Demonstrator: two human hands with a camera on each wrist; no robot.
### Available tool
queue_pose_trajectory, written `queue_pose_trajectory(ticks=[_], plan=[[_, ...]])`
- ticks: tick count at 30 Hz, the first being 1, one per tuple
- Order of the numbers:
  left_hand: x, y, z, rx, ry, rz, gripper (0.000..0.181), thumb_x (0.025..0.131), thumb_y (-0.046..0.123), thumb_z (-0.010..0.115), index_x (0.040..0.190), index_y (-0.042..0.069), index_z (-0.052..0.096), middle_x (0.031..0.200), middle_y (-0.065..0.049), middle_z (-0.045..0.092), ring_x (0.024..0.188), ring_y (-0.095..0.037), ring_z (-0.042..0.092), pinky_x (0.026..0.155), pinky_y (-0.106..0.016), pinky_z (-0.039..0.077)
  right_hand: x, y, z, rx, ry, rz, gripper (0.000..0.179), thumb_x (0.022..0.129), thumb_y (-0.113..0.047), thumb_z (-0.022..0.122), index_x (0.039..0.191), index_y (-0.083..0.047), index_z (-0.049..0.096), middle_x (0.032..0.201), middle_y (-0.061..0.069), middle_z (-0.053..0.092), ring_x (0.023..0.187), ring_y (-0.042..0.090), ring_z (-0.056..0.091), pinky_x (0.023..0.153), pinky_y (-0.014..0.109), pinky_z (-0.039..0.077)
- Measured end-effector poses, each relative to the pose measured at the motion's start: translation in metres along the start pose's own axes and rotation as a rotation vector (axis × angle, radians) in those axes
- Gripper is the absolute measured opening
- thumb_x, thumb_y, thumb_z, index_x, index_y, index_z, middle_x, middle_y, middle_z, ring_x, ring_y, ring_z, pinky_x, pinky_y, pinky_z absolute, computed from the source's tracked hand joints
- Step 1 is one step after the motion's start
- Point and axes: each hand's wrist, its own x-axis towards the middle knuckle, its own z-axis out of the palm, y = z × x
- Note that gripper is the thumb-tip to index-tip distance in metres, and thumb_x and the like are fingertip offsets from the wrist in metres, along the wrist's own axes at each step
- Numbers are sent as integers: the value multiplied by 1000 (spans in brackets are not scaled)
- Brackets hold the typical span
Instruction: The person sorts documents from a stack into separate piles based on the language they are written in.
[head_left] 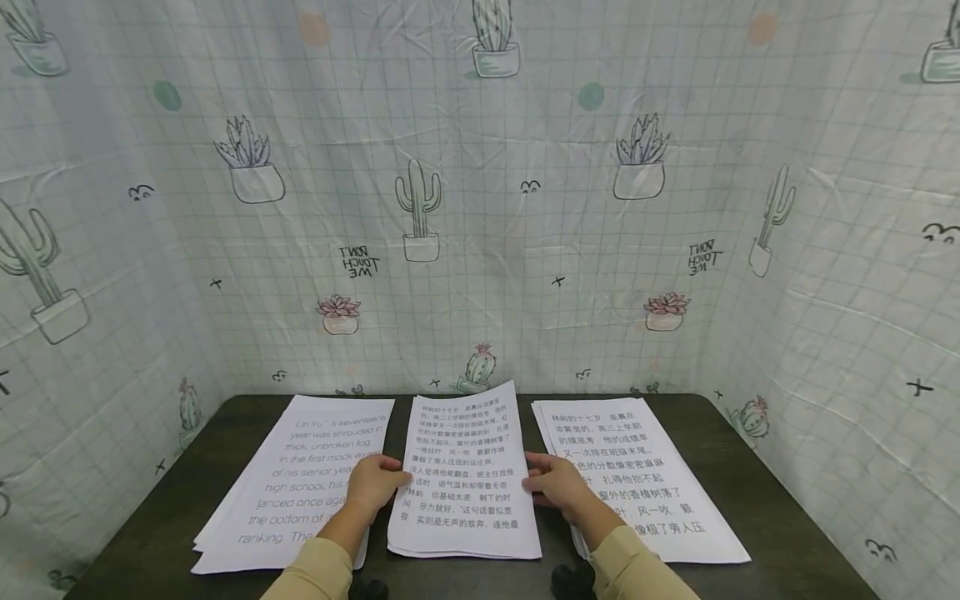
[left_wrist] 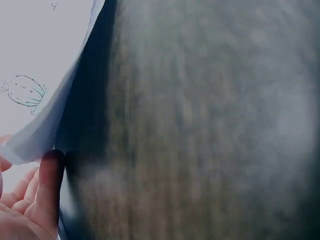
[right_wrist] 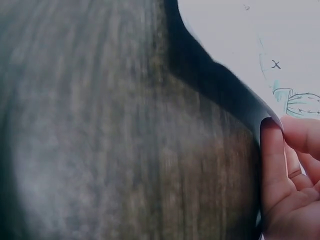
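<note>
In the head view, a portrait pile of printed paper sheets (head_left: 465, 500) with Chinese text stands at the middle of the dark table. My left hand (head_left: 372, 485) pinches its left edge, and my right hand (head_left: 561, 486) pinches the right edge. A second sheet's edge shows along the bottom, and the top right corner juts up past the rest. The left wrist view shows a curved paper edge (left_wrist: 42, 132) between thumb and fingers of the left hand (left_wrist: 32, 205). Fingers of the right hand (right_wrist: 292, 175) pinch the other edge in the right wrist view.
To the left lies a pile of sheets with English text (head_left: 300, 467), partly behind my left forearm. A pile with larger Chinese text (head_left: 645, 467) is at the right, partly covered by my right hand and arm. A cactus-print curtain (head_left: 480, 208) surrounds the dark table (head_left: 157, 517).
</note>
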Motion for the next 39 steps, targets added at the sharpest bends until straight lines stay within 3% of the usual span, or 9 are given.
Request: queue_pose_trajectory(ticks=[11, 21, 28, 32, 39], plan=[[-2, 1, -3, -13, -3, 12, 26, 77, 6, 74, 99, -9, 69, 88, -18, 68, 69, -18, 63, 59, -28, 51, -3, -5, -2, -22, 6, -2, 56, 83, 6, 65, 137, 5, 51, 97, 13, 60, 83, 18, 61, 75, 39, 59], [-3, 5, -5, -34, 65, 47, 16, 79, 10, 75, 86, -4, 71, 84, -14, 67, 75, -20, 58, 62, -26, 45, -2, -4, -3, -22, 4, 0, 57, 84, 6, 65, 138, 6, 49, 99, 15, 60, 84, 18, 62, 77, 40, 59], [2, -1, -2, -204, -14, -3, 23, 85, 9, 70, 100, -9, 68, 85, -12, 67, 68, -12, 60, 59, -24, 51, -2, -3, -4, -23, 17, 7, 54, 86, 4, 64, 138, 6, 50, 103, 17, 62, 85, 18, 62, 80, 42, 59], [4, -6, -1, -237, -69, -7, 29, 88, 10, 67, 109, -11, 65, 91, -14, 67, 73, -13, 62, 63, -26, 53, -3, -4, -4, -18, 10, 6, 51, 88, 3, 62, 137, 8, 50, 107, 20, 64, 88, 19, 65, 82, 44, 59], [5, -9, 1, -411, -150, -24, 38, 95, 12, 59, 126, -12, 55, 102, -15, 67, 79, -13, 66, 70, -29, 58, -5, -6, -6, -2, -6, -11, 49, 91, -3, 60, 137, 9, 49, 125, 28, 60, 100, 28, 68, 87, 44, 58]])
